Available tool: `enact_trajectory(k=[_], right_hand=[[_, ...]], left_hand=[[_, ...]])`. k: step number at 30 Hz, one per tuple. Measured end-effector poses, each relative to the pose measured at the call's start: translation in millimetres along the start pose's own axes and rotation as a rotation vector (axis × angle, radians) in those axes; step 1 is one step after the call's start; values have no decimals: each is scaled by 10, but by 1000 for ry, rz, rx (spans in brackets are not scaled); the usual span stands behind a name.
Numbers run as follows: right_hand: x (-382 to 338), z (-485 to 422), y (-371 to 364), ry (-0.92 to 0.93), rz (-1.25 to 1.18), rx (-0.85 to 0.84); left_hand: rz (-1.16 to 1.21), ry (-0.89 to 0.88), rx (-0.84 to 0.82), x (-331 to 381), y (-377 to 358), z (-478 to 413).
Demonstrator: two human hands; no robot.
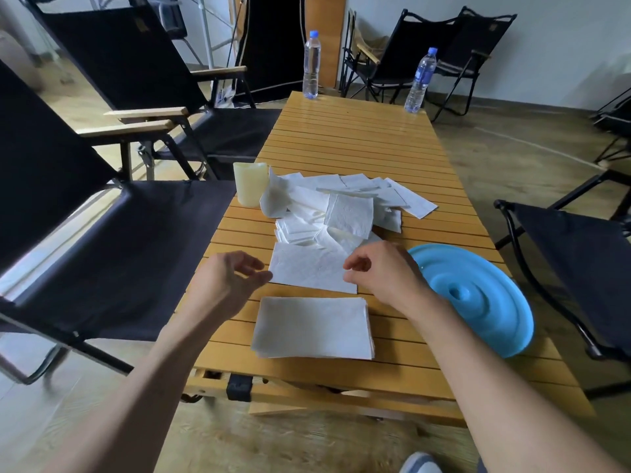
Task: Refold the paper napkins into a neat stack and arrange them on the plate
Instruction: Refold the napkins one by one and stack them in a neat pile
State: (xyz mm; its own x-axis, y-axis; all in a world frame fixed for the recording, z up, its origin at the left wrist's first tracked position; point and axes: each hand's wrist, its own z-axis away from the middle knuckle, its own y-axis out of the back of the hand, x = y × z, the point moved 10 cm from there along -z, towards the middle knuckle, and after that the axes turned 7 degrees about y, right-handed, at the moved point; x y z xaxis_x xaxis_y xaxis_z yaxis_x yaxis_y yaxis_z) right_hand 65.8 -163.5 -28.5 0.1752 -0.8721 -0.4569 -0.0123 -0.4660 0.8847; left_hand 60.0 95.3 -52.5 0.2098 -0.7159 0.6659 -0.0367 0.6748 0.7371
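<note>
**A:** How far along is it?

**B:** Part way, I'd judge. A folded stack [312,327] lies left of the plate [478,295], and the plate has nothing on it yet. A loose pile [341,206] waits beyond it to the left.

**A:** And the one being worked on?

**B:** A napkin [307,271] lies flat on the surface [358,138], left of the plate, its long axis running toward it. The left grip [232,278] is loosely curled at the far end, holding nothing. The right grip [382,271] curls over the plate-side end; I can't tell if it's pinching.

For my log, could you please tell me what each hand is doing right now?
Left hand: open, holding nothing.
Right hand: loosely curled, open, holding nothing.
</note>
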Motion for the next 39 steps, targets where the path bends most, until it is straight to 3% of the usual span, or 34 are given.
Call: enact_trajectory(k=[6, 11, 15, 19, 22, 26, 29, 32, 39], right_hand=[[0, -73, -244, 36, 51, -130], [-78, -92, -237, 125, 90, -108], [-113, -142, -48, 121, -250, -33], [-145, -134, 36, 60, -521, -105], [-117, -80, 21, -11, -666, -162], [-184, 51, -45, -25, -811, -298], [-157, 117, -59, -9, -652, -347], [-104, 206, -149, -33, -474, -436], [-4, 242, -265, -90, -289, -494]], left_hand=[[-139, -369, -47, 246, -316, -43], [-138, -366, -50, 296, -329, -99], [-133, -457, -88, 478, -207, -9], [48, -570, 28, 735, 125, 182], [215, -469, -30, 745, 226, 204], [297, -259, -259, 550, 96, 237], [296, -87, -393, 312, -52, 261], [198, 33, -417, 105, -142, 237], [50, 91, -382, -51, -187, 180]])
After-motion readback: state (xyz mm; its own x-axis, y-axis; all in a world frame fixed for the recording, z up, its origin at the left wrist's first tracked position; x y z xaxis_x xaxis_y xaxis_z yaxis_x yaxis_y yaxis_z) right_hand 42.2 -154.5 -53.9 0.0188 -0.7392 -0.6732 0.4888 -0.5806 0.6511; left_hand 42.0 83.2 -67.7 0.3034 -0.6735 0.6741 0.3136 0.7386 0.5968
